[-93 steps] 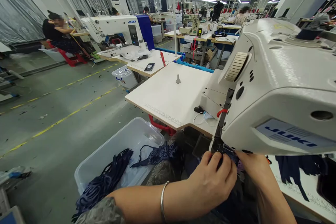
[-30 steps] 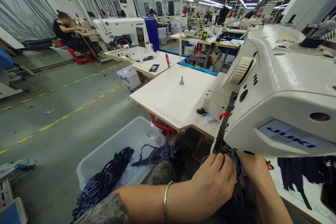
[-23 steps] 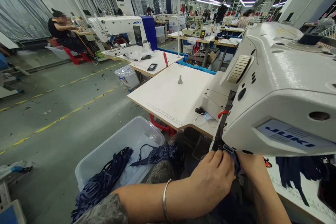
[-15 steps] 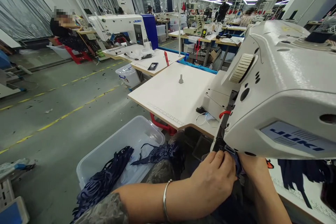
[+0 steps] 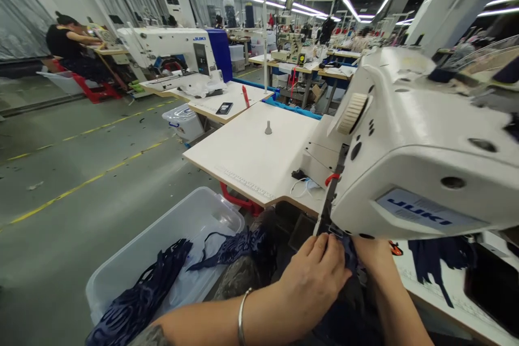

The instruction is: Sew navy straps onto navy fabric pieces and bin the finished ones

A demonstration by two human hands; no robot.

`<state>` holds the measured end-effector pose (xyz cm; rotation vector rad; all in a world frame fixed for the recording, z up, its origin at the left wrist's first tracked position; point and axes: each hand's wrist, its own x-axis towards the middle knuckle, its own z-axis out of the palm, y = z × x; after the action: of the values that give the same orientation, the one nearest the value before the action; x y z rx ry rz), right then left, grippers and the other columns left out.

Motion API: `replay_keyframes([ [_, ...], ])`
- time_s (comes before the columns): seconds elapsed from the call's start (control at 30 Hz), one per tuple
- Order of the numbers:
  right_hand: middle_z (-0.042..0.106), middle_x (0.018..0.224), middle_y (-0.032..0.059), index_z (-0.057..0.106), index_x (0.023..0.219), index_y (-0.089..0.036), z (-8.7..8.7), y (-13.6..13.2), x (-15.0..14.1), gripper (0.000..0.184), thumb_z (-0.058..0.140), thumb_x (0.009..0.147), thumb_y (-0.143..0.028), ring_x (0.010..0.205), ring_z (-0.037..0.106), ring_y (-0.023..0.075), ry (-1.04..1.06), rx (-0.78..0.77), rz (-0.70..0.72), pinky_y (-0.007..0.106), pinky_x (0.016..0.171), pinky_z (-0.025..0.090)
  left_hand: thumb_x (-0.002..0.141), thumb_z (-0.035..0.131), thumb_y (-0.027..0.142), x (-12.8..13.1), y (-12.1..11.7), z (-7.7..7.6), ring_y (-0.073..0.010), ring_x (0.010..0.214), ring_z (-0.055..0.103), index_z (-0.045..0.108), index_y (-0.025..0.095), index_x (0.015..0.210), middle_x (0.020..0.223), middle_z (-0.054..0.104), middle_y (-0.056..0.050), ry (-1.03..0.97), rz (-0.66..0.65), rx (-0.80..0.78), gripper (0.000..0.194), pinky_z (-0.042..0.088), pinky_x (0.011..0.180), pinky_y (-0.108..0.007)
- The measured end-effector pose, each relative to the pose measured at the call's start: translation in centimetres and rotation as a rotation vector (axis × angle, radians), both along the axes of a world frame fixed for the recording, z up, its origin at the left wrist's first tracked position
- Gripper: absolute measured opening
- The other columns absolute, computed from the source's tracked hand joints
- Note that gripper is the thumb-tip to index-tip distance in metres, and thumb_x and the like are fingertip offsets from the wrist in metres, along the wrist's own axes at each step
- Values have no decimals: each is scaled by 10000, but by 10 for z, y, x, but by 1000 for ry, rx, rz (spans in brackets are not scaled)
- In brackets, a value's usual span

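At the near end of the white sewing machine (image 5: 405, 173), below its head, my left hand (image 5: 310, 284) is closed, fingers bent together on dark navy fabric (image 5: 349, 254). A silver bangle (image 5: 241, 316) circles that wrist. My right hand (image 5: 371, 254) lies just to the right, against the same fabric; its fingers are hidden by the machine and the cloth. More dark cloth hangs down between my forearms. The needle area is out of sight behind the machine head.
A clear plastic bin (image 5: 111, 259) on my left holds navy strips (image 5: 150, 286). Ahead is a white tabletop (image 5: 247, 146) with a grey peg (image 5: 268, 128). Navy pieces (image 5: 440, 259) and a dark phone-like object (image 5: 492, 286) lie right. A co-worker (image 5: 67, 46) sits far left.
The view has turned slightly right, so the surroundings sit further left. Both hands stay at the fabric under the machine head, with little visible change in grip.
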<state>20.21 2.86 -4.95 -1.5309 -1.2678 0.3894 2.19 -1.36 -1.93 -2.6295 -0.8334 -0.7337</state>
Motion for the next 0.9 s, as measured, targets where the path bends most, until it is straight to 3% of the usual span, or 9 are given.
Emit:
replay_keyframes([
  [0.13,743,977,123,722,945,-235,5,1,-3,267,643,706,-325,1058,635,327,-4,34,42,457,905,520,988,467,321,-7,4,-12,-212,1099,586,589,104,1196,1178,626,-120,-230,-68,-62,324,475,960,-331],
  [0.2,744,988,105,722,974,-240,8,2,-4,301,625,706,-336,1060,640,310,3,57,58,440,908,526,977,475,326,-15,7,-19,-226,1153,559,538,114,1245,1228,586,-152,-393,-72,-223,347,474,974,-348],
  [0.3,734,1046,96,705,1066,-224,13,2,-7,382,600,726,-361,1095,629,298,35,79,93,444,919,526,956,464,453,-33,17,-33,-262,1112,570,489,121,1272,1204,580,-167,-629,22,-641,459,497,907,-369],
  [0.37,727,1073,102,696,1104,-219,16,1,-9,408,600,734,-362,1121,618,300,73,82,115,457,930,518,960,365,566,-49,29,-43,-210,819,610,600,151,981,881,631,-69,-640,36,-1068,478,507,725,-296],
  [0.47,731,1067,94,689,1132,-230,21,-4,-12,408,600,749,-335,1136,612,302,150,75,132,479,936,508,823,403,776,-84,48,-58,-112,518,392,432,179,598,557,392,31,-598,72,-1470,639,342,480,-214],
  [0.6,750,975,88,697,1108,-215,20,-11,-16,379,646,748,-324,1096,633,313,279,70,125,492,921,503,751,585,725,-141,63,-69,-125,595,433,452,175,578,612,453,26,-580,125,-1545,592,366,543,-202],
  [0.73,752,865,69,700,1030,-202,10,-16,-24,295,671,778,-353,991,669,285,465,88,70,458,905,508,661,754,611,-163,60,-67,-227,1009,556,599,164,637,1041,637,-43,-834,256,-1499,473,450,806,-232],
  [0.83,727,826,39,669,958,-211,9,-20,-22,250,585,855,-423,893,680,227,640,143,0,399,838,540,578,850,507,-155,57,-67,-165,769,596,592,150,683,867,655,-29,-1205,332,-1518,453,468,659,-216],
  [0.9,685,768,11,630,871,-221,14,-28,-7,249,560,866,-460,758,668,177,744,194,-34,350,744,559,536,883,466,-153,59,-67,-79,523,485,545,164,720,643,558,50,-1374,353,-1487,489,395,495,-171],
])
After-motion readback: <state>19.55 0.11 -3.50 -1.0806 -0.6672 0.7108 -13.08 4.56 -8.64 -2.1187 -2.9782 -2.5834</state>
